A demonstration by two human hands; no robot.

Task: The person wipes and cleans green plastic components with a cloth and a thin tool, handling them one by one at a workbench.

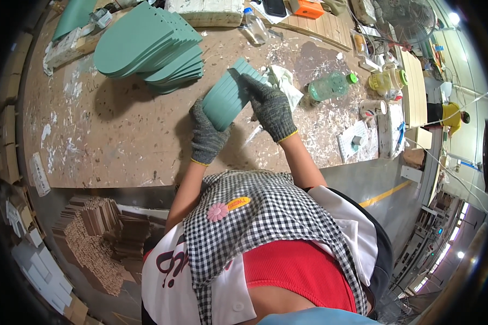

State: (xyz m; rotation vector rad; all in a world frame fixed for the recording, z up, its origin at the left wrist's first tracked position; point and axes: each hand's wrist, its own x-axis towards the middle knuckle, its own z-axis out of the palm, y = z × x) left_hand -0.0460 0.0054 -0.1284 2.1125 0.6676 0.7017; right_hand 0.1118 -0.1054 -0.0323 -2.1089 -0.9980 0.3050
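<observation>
Both my hands wear dark grey knitted gloves with yellow cuffs. Between them, above the worktable (pixel 130 157), is a small stack of green boards (pixel 226 98), its layers showing as parallel lines. My left hand (pixel 207 136) is closed round the lower left end of that stack. Higher up, on the right side, my right hand (pixel 272 108) grips it with the fingers bent over its edge. To the left lies a larger fanned pile of green round-ended panels (pixel 135 40) with small holes along one end. A crumpled white cloth or paper (pixel 282 81) rests just behind my right hand.
On the right stand a green-capped bottle (pixel 329 86), a yellowish jar (pixel 385 81) and a paper cup (pixel 372 108). A clear bottle (pixel 254 27) and an orange box (pixel 307 8) sit at the back. Brown strips (pixel 100 238) are stacked below the table's front edge.
</observation>
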